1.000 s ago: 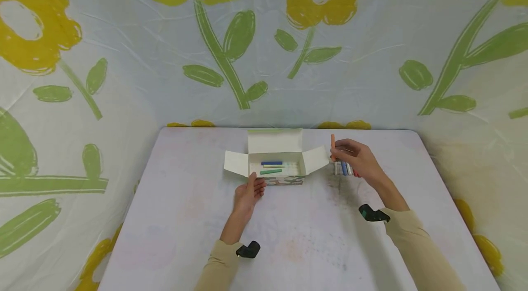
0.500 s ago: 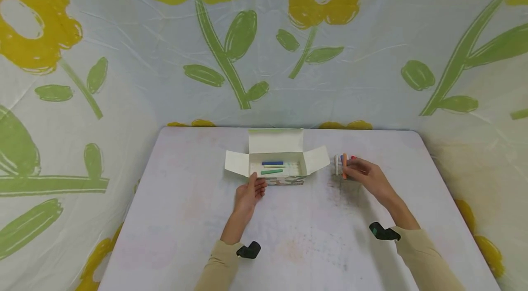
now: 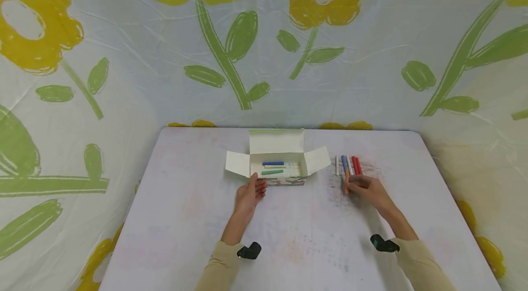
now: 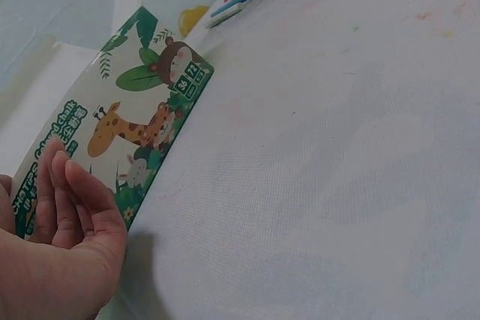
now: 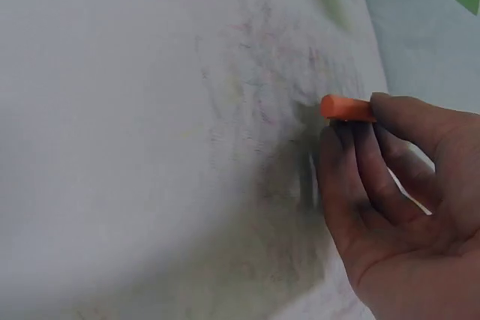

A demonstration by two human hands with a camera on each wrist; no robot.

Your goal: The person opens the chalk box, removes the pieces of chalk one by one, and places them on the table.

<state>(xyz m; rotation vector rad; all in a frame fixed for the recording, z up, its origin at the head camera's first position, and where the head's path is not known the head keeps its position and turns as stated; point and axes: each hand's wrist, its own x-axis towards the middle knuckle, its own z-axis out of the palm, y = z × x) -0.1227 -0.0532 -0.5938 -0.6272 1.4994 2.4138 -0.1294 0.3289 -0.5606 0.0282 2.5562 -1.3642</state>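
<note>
In the head view an open chalk box [image 3: 284, 181] stands near the table's back, with a blue, a pale and a green chalk stick [image 3: 272, 172] lying inside. My left hand [image 3: 246, 197] holds its front wall at the left corner, thumb up at the rim and fingers against the printed face [image 4: 142, 125]. To the right, my right hand [image 3: 371, 192] pinches an orange chalk stick [image 5: 349, 108] between thumb and fingertips. That stick is just in front of a short row of chalk: white [image 3: 337, 165], blue [image 3: 344, 162], another white, and red [image 3: 357, 165].
The box's lid flap [image 3: 276, 140] stands up at the back, and side flaps [image 3: 316, 160] spread outward left and right. Coloured chalk smudges mark the white table [image 3: 185, 236]. A flower-printed sheet [image 3: 165, 52] rises behind the table.
My right hand has moved right and toward me with the orange chalk, away from the box flap, past the row of chalk, which now shows more fully. My left hand has stayed on the box.
</note>
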